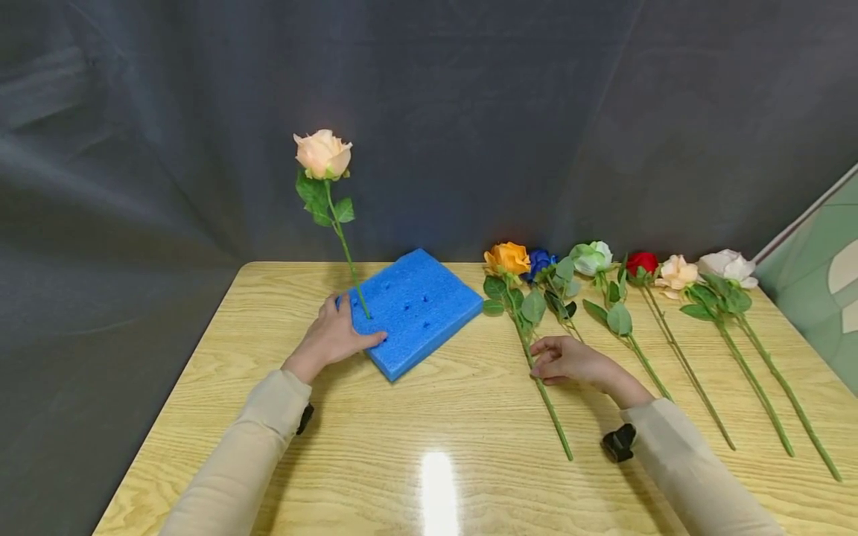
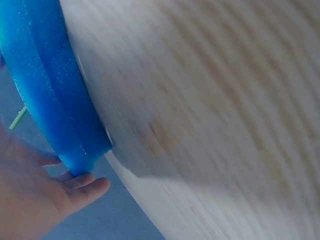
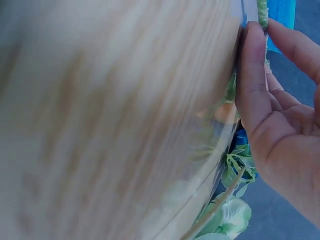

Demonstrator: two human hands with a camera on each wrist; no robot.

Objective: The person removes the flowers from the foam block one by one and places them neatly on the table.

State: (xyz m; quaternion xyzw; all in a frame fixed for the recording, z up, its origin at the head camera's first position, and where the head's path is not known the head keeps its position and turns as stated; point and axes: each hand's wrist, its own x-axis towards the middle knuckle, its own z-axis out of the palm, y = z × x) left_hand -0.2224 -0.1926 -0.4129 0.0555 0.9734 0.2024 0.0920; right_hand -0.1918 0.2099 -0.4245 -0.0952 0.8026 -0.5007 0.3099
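Observation:
A blue foam block (image 1: 429, 305) with several small holes lies on the table, and a peach rose (image 1: 323, 155) stands in it, its stem leaning left. My left hand (image 1: 335, 335) grips the block's left corner, its thumb along the near edge; fingers wrap the foam (image 2: 55, 90) in the left wrist view. My right hand (image 1: 566, 361) pinches the stem of an orange rose (image 1: 507, 258), whose bloom and leaves lie at the table's far edge. The thumb and forefinger of the right hand (image 3: 280, 120) meet at that green stem in the right wrist view.
Right of the orange rose lie a blue rose (image 1: 540, 262), a pale green rose (image 1: 593, 258), a red rose (image 1: 642, 263), a second peach rose (image 1: 677, 272) and a white rose (image 1: 728, 266). A dark cloth (image 1: 469, 126) hangs behind the wooden table (image 1: 362, 447).

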